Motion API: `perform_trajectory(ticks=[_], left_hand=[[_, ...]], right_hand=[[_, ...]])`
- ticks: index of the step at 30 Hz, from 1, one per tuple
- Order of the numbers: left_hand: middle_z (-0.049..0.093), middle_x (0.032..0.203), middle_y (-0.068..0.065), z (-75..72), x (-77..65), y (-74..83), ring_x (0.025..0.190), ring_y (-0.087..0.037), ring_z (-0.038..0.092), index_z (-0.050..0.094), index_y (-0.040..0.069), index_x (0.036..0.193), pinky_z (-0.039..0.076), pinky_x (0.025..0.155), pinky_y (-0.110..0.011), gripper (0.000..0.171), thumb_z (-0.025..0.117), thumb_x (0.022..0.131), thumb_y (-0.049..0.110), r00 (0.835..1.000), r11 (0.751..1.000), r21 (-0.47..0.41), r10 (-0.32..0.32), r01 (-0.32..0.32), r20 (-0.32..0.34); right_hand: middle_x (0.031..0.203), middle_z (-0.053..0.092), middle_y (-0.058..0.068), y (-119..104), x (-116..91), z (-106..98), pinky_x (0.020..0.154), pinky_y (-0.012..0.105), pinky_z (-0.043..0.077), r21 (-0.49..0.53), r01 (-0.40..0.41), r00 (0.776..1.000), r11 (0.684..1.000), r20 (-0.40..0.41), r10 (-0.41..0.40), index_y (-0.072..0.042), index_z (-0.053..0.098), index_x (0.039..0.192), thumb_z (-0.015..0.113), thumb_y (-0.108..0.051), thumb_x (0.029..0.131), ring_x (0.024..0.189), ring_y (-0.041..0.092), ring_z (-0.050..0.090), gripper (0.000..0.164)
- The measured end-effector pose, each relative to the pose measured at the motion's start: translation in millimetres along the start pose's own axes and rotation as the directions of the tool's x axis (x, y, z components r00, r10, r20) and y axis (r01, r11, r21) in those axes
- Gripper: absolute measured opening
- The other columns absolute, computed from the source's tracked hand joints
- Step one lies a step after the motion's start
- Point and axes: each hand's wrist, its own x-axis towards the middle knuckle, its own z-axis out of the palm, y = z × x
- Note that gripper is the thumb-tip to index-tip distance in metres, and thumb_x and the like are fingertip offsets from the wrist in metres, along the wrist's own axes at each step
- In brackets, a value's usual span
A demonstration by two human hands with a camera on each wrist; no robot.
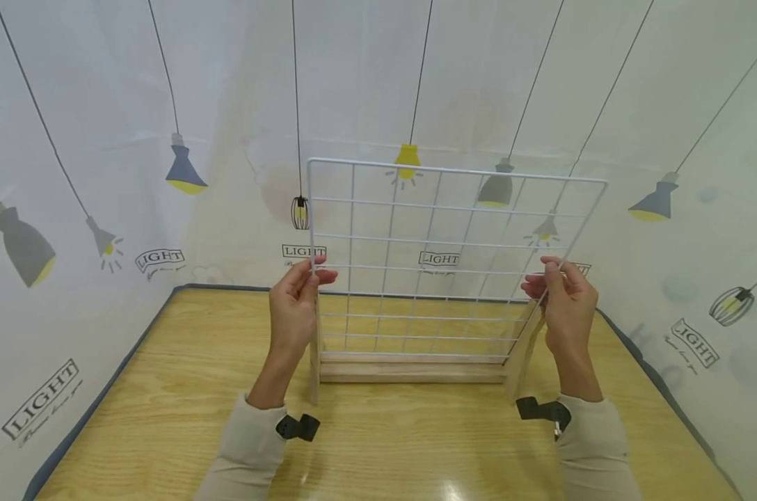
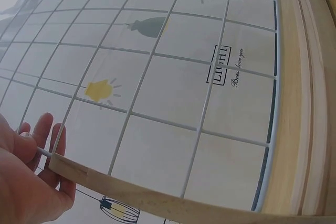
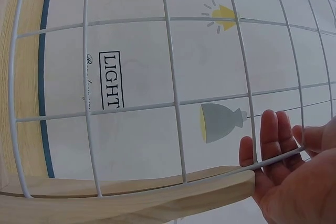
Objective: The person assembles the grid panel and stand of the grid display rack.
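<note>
A white wire grid panel (image 1: 416,243) stands upright between the two side pieces of a wooden stand (image 1: 412,372). My left hand (image 1: 293,299) pinches the panel's left edge wire between thumb and fingers, just above the top of the left wooden side piece (image 2: 126,190). On the opposite edge, my right hand (image 1: 566,299) grips the wire the same way, its fingers (image 3: 270,135) beside the top end of the right wooden side piece (image 3: 210,190). The panel's bottom edge lies close along the wooden crossbar at the base.
The stand rests on a wood-grain table (image 1: 165,390). Behind and at both sides hang pale sheets (image 1: 241,139) printed with lamps and the word LIGHT, meeting the table along a dark blue edge. Each wrist wears a black strap mount (image 1: 298,426).
</note>
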Motion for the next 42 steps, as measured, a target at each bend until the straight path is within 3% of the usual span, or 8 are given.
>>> perform_trajectory(ticks=[9,21,25,28,42], left_hand=[[0.071,0.101,-0.024,-0.1,-1.9,0.0,0.094,-0.009,0.068,0.065,0.001,0.121,0.026,0.05,-0.022,0.028,0.048,0.1,-0.006,1.0,1.0,0.01,-0.003,0.003,-0.004],[0.071,0.1,-0.024,0.2,-2.8,-0.3,0.088,-0.007,0.067,0.066,0.001,0.12,0.024,0.048,-0.02,0.027,0.048,0.101,-0.005,1.0,1.0,0.02,-0.005,0.005,-0.012],[0.072,0.1,-0.024,-0.1,-3.4,-1.2,0.062,-0.004,0.052,0.066,0.002,0.12,0.023,0.045,-0.018,0.027,0.049,0.101,-0.005,1.0,1.0,0.025,0.0,0.0,-0.015],[0.072,0.1,-0.023,-0.3,-3.8,-1.7,0.054,-0.007,0.037,0.066,0.002,0.119,0.022,0.043,-0.018,0.026,0.049,0.101,-0.005,1.0,1.0,0.03,0.003,-0.003,-0.016],[0.072,0.099,-0.023,-2.1,-4.0,-4.4,0.048,-0.005,0.034,0.066,0.001,0.118,0.023,0.041,-0.018,0.026,0.049,0.1,-0.007,1.0,1.0,0.018,0.015,-0.015,-0.001]], right_hand=[[0.068,0.071,0.007,1.6,0.0,0.1,0.062,0.024,0.058,-0.009,0.021,1.0,1.0,0.008,-0.021,-0.001,0.069,0.097,0.06,-0.01,0.099,0.06,0.014,0.07,0.013],[0.067,0.069,0.006,3.1,0.1,-0.4,0.061,0.023,0.058,-0.013,0.03,1.0,0.999,-0.001,-0.03,0.0,0.069,0.097,0.06,-0.008,0.098,0.062,0.014,0.069,0.012],[0.067,0.07,0.006,3.2,-0.5,-1.0,0.061,0.022,0.058,-0.035,0.033,0.999,0.999,0.001,-0.033,-0.001,0.07,0.098,0.061,-0.009,0.098,0.062,0.014,0.068,0.012],[0.067,0.07,0.005,3.2,-0.7,-1.4,0.062,0.022,0.058,-0.047,0.035,0.999,0.998,0.002,-0.035,-0.001,0.07,0.098,0.061,-0.01,0.098,0.062,0.013,0.068,0.013],[0.067,0.069,0.005,3.8,-1.6,-0.3,0.062,0.022,0.058,-0.059,0.04,0.999,0.997,-0.006,-0.04,-0.001,0.069,0.096,0.06,-0.008,0.098,0.062,0.013,0.068,0.012]])
